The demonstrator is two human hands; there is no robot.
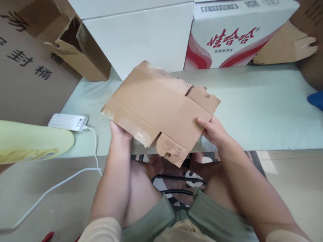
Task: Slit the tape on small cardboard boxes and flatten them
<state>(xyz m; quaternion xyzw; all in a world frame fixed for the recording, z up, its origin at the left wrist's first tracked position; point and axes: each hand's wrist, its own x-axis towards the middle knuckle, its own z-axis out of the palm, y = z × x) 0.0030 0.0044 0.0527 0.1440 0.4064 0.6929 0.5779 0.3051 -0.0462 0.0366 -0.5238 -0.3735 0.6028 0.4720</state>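
Observation:
A flattened brown cardboard box (156, 107) is held tilted above the near edge of a pale green surface (252, 107). My left hand (118, 131) grips its lower left edge from underneath, fingers hidden behind the cardboard. At the right edge my right hand (213, 129) pinches the box, thumb on top. A small printed label shows on the box's bottom flap. Torn flaps stick out at its upper right corner.
A white power bank (68, 121) with a white cable lies at the left. A white carton with red print (232, 33), a plain white box (141, 37) and an open brown carton (78, 50) stand behind. A yellow object (32, 143) is at the left, a blue thing (316, 100) at the right edge.

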